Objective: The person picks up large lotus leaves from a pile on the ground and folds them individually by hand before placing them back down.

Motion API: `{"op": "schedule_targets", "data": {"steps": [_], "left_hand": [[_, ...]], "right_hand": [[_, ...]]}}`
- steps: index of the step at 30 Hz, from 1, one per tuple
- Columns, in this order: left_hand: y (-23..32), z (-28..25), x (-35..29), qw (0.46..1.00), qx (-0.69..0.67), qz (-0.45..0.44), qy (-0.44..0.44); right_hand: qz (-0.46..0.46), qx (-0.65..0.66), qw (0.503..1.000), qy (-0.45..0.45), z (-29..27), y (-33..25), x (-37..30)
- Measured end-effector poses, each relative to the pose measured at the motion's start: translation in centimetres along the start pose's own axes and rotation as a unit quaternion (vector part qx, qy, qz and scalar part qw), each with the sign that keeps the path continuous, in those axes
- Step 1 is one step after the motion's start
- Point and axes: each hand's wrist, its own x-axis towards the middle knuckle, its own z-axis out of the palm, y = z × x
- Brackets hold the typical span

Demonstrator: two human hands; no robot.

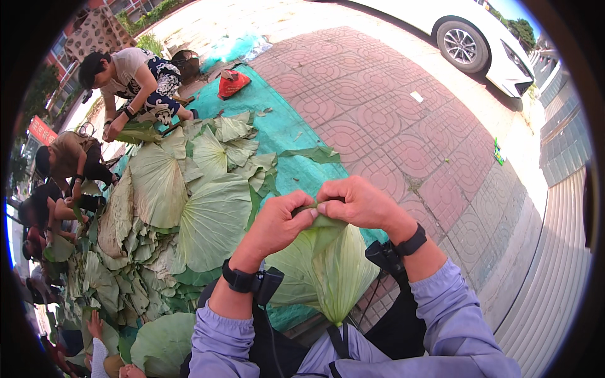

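Observation:
A large pale green lotus leaf (340, 271) hangs in front of me, its veins gathering to a point near my lap. My left hand (280, 223) pinches the far edge of this leaf between thumb and fingers. Right beside it, my right hand (359, 203) is closed on the same edge, the two thumbs almost touching. The leaf folds a little under my fingers. To the left lies a big heap of lotus leaves (214, 211), some green, others browned and curled.
A teal tarp (287, 126) lies under the heap, with a red bag (233, 83) near its far end. Several people, one in a patterned apron (161, 88), work along the left side. A white car (498, 57) stands on the far right beyond reddish paving (378, 113).

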Motion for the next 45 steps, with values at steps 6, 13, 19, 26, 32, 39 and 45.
{"op": "schedule_targets", "data": {"steps": [6,13,19,26,32,39,45], "left_hand": [[-0.4,-0.1,0.0,1.000,0.004,0.003,-0.003],[0.1,0.5,-0.1,1.000,-0.001,0.014,0.005],[0.3,0.4,-0.2,0.999,0.025,0.048,0.006],[-0.6,0.5,0.0,1.000,0.003,0.028,0.009],[-0.3,0.5,0.0,0.999,-0.052,-0.003,0.001],[-0.9,0.6,0.2,0.998,-0.056,-0.006,0.007],[-0.9,0.8,0.0,1.000,-0.015,-0.004,0.011]], "right_hand": [[-0.017,-0.024,1.000,-0.010,0.1,-0.2,0.0],[-0.018,-0.047,0.999,0.010,0.3,0.1,-0.2],[0.029,0.041,0.998,0.025,0.7,0.2,0.0],[0.040,0.086,0.995,0.021,0.7,0.6,0.0],[0.049,0.111,0.993,0.017,0.6,0.8,0.0],[0.054,0.107,0.993,-0.015,0.3,0.7,-0.3],[0.057,0.058,0.996,-0.030,0.3,1.1,-0.3]]}}
